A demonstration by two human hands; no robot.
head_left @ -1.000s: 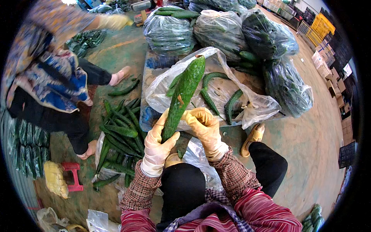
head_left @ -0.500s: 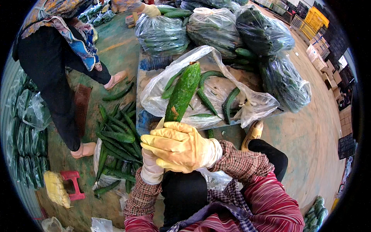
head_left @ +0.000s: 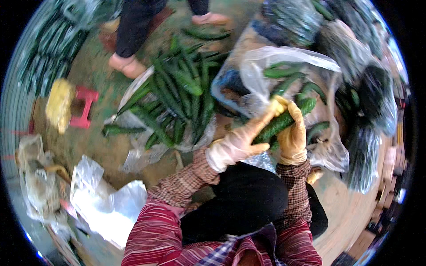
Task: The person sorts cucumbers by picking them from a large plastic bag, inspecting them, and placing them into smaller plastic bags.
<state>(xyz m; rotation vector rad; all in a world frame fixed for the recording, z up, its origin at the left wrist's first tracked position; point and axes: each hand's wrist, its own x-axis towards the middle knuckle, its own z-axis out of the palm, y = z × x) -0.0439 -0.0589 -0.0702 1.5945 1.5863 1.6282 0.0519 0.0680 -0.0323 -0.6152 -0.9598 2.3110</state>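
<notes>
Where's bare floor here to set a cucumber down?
Bare floor lies between the red stool and the cucumber pile, above the white bags. Around both hands, left hand and right hand, the open plastic bag crowds everything.

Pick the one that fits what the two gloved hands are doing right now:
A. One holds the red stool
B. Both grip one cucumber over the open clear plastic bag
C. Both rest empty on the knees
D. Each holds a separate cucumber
B: the left hand and right hand both close around a single cucumber, above the clear plastic bag that already holds other cucumbers.
</notes>
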